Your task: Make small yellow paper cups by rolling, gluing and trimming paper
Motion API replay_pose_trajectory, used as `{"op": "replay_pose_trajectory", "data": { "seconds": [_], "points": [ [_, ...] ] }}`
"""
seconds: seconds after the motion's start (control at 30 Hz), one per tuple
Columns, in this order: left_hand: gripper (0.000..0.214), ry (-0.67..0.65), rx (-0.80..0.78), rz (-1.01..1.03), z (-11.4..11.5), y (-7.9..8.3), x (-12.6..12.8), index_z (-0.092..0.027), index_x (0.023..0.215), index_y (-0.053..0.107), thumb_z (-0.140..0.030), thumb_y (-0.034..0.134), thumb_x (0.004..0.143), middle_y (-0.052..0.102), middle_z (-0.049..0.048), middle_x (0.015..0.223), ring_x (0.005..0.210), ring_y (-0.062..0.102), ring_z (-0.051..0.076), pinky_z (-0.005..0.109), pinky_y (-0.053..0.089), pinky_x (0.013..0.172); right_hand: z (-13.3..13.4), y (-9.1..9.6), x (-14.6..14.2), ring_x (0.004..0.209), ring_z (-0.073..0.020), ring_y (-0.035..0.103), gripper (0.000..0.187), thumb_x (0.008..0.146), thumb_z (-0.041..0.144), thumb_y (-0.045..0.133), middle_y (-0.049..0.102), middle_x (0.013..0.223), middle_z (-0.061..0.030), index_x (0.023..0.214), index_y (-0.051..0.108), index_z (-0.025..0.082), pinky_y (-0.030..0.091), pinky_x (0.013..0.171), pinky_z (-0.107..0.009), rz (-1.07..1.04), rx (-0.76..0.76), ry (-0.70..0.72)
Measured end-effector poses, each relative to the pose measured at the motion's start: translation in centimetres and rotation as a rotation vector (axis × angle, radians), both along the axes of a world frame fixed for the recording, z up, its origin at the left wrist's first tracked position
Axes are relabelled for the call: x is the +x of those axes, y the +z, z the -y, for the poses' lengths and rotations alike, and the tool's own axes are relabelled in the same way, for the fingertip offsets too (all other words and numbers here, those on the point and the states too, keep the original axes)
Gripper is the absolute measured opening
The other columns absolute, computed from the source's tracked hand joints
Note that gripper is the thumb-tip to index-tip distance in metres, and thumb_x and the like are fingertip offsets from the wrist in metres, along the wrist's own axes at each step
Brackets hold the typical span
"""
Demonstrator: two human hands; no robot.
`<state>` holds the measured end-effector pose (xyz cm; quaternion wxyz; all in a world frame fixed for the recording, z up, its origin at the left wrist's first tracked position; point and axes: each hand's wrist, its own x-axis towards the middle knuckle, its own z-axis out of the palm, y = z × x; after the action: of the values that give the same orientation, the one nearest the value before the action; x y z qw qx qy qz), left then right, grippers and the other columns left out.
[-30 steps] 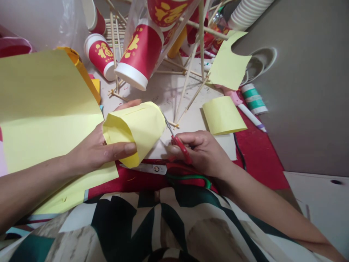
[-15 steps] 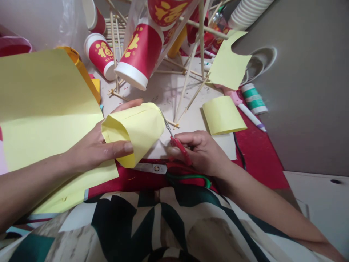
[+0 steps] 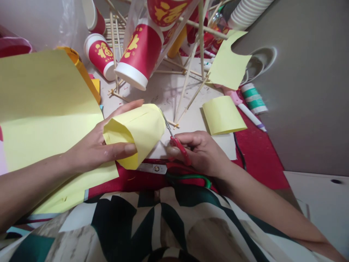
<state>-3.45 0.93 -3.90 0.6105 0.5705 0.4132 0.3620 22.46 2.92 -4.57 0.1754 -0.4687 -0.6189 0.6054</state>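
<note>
My left hand grips a folded yellow paper piece, thumb in front and fingers behind it. My right hand is closed on small red-handled scissors. Their thin blades point up-left and meet the right edge of the folded paper. A short cut line shows along the paper's top face. Both hands hover over a pale board on a red table surface.
Larger scissors with a green handle lie below my hands. A big yellow sheet lies left. Red paper cups and wooden sticks form a structure behind. Yellow folded scraps, a marker and a tape roll sit right.
The folded paper has turned slightly in my left hand. The scissors stay at its right edge, hardly moved.
</note>
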Motion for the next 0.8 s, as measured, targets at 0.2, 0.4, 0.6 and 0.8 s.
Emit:
{"op": "replay_pose_trajectory", "data": {
  "seconds": [0.2,0.4,0.6,0.8],
  "points": [
    [0.081,-0.053,0.071,-0.001,-0.04,-0.35,-0.42,-0.033,0.153,0.041,-0.037,0.079,0.081,0.06,0.0032,0.144,0.123,0.062,0.026,0.032,0.054,0.097,0.11,0.18,0.14,0.056,-0.0087,0.032,0.062,0.072,0.07,0.076,0.037,0.057,0.0027,0.056,0.047,0.018,0.028,0.05,-0.024,0.009,0.017,-0.02],
    [0.081,0.07,0.049,0.049,-0.02,-0.58,-0.26,-0.031,0.153,0.043,-0.043,0.078,0.081,0.06,0.0047,0.14,0.115,0.064,0.027,0.035,0.056,0.093,0.03,-0.07,0.18,0.057,-0.0084,0.031,0.063,0.071,0.07,0.077,0.034,0.057,0.0035,0.055,0.044,0.018,0.03,0.051,-0.025,-0.001,-0.008,-0.025],
    [0.064,0.068,-0.007,0.149,-0.3,-0.78,-0.32,-0.029,0.143,0.054,-0.034,0.076,0.084,0.066,0.0036,0.131,0.108,0.067,0.023,0.028,0.057,0.086,0.0,0.05,-0.01,0.056,-0.0082,0.03,0.063,0.07,0.067,0.078,0.032,0.056,0.0038,0.054,0.041,0.019,0.027,0.05,-0.024,0.035,0.025,-0.003],
    [0.064,0.062,-0.005,0.084,0.06,-0.37,-0.06,-0.03,0.14,0.057,-0.039,0.079,0.081,0.067,0.0028,0.131,0.107,0.067,0.022,0.024,0.055,0.081,-0.2,0.16,-0.18,0.056,-0.0074,0.028,0.064,0.07,0.063,0.078,0.03,0.058,0.0045,0.054,0.034,0.02,0.024,0.05,-0.024,0.031,0.046,-0.001]
  ]
}}
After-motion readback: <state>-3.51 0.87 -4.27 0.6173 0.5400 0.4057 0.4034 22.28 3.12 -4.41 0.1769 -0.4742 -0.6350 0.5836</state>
